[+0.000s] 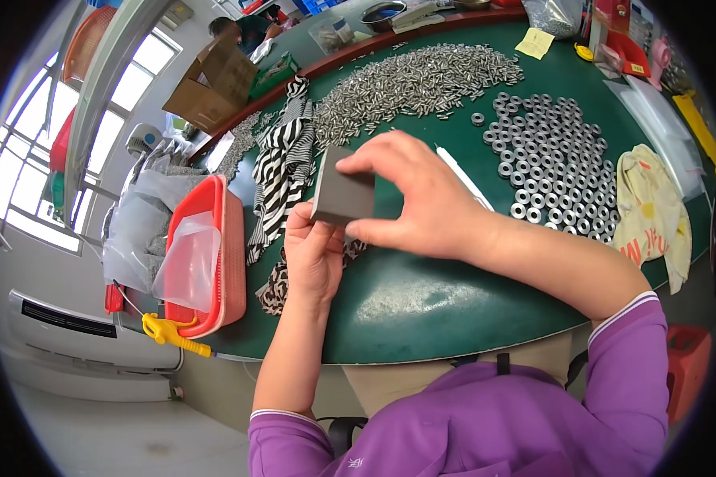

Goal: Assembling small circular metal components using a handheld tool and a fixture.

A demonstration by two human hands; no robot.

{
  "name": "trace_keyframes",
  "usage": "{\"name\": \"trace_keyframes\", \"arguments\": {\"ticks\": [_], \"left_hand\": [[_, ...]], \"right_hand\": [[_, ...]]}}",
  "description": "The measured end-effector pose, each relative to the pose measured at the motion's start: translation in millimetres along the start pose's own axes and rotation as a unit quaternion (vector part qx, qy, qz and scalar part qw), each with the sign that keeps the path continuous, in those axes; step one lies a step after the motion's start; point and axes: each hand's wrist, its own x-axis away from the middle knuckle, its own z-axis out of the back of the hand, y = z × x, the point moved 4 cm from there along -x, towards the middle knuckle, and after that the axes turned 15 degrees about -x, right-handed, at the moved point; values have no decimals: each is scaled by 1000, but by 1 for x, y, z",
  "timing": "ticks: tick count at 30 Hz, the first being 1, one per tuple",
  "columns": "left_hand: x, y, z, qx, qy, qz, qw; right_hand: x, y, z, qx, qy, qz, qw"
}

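A grey rectangular block [347, 196] is held up over the green table between both hands. My left hand [312, 258] grips its lower left edge from below, fingers closed and partly hidden behind it. From the right, my right hand [422, 195] clasps the block with the thumb low and the fingers at the upper edge. Behind the block lies a zebra-striped cloth [286, 159]; a leopard-print cloth [275, 290] is beside my left wrist. A slim white stick-like thing [463, 176] rests on the table beyond my right hand.
A heap of small metal pins [422, 83] covers the far table. Many metal rings [553, 163] stand grouped at right, beside a pale cloth [652, 211]. At left are a red basket [235, 262] with plastic bags, a yellow air gun [167, 330] and a cardboard box [207, 87]. Another person [250, 32] is far back.
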Motion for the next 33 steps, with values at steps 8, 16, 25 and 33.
{"name": "trace_keyframes", "arguments": {"ticks": [8,16,25,33], "left_hand": [[1,-3,9,-9,-30,-26,999],[0,-1,9,-25,-27,-14,999],[-1,-6,12,9,-32,9,999],[1,2,-1,-37,0,19,999]], "right_hand": [[-7,13,7,39,30,-10,999],[-4,18,7,59,25,-24,998],[-7,17,12,6,34,-30,999],[4,-11,-8,-27,-15,39,999]]}}
